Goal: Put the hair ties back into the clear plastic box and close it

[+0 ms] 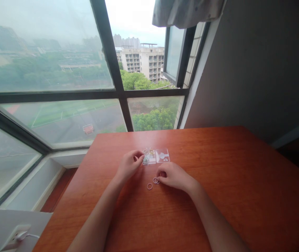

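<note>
A small clear plastic box (152, 161) lies open on the table, its see-through lid (162, 156) folded out to the right. Small ring-like pieces (146, 160), some greenish and some gold, sit in its compartments. The curled thumb and fingers of my left hand (130, 165) are closed at the box's left edge. Below the lid, my right hand (174, 175) is bent over with its fingertips pinched at overlapping pale rings (155, 180). One more pale ring (150, 186) lies flat, apart from them, a little lower left. My right fingers partly hide what they grip.
The brown wooden table (230, 182) reaches up to windows with dark frames (123, 94). A grey wall (244, 70) rises on the right. Down at the left, a plug with a white cable sits in a wall socket (18, 235).
</note>
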Motion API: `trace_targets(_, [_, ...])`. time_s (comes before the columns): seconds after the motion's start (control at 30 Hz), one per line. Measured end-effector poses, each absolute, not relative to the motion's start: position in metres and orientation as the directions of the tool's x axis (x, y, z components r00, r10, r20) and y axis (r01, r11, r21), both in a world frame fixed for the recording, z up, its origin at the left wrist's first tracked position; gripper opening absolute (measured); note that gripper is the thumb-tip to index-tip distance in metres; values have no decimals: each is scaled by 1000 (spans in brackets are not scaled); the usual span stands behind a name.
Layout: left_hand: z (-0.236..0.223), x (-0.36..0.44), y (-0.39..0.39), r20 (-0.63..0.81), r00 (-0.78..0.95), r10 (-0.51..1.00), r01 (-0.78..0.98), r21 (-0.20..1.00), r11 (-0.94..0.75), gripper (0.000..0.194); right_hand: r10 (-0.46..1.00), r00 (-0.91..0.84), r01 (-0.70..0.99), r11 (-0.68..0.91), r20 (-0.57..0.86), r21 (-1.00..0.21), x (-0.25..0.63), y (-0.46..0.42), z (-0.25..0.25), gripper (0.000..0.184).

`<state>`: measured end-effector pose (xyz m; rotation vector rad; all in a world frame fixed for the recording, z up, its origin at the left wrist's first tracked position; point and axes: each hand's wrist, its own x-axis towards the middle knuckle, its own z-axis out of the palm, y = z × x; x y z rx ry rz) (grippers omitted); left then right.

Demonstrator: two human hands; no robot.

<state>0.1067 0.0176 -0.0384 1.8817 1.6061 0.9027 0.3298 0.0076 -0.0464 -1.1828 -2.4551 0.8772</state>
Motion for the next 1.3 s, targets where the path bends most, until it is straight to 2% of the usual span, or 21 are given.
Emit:
trace_targets(0.47, [-37, 107, 17, 169, 102, 980, 640, 743, -195, 25, 780, -624, 605, 444, -47, -661, 329, 5, -44, 9])
trace_targets(1.03, [-40, 107, 18, 166, 139, 976, 628, 747, -216, 23, 790, -613, 647, 477, -33, -595, 324, 3, -44, 12])
trace_targets(1.17, [-40, 107, 18, 165, 136, 977, 626, 750, -213, 23, 787, -617, 634, 482, -18, -605, 325, 3, -42, 17])
trace_targets(1.3, [-42, 106, 18, 172, 136, 976, 625, 749, -219, 23, 784, -620, 614, 468, -23, -636, 325, 3, -41, 14])
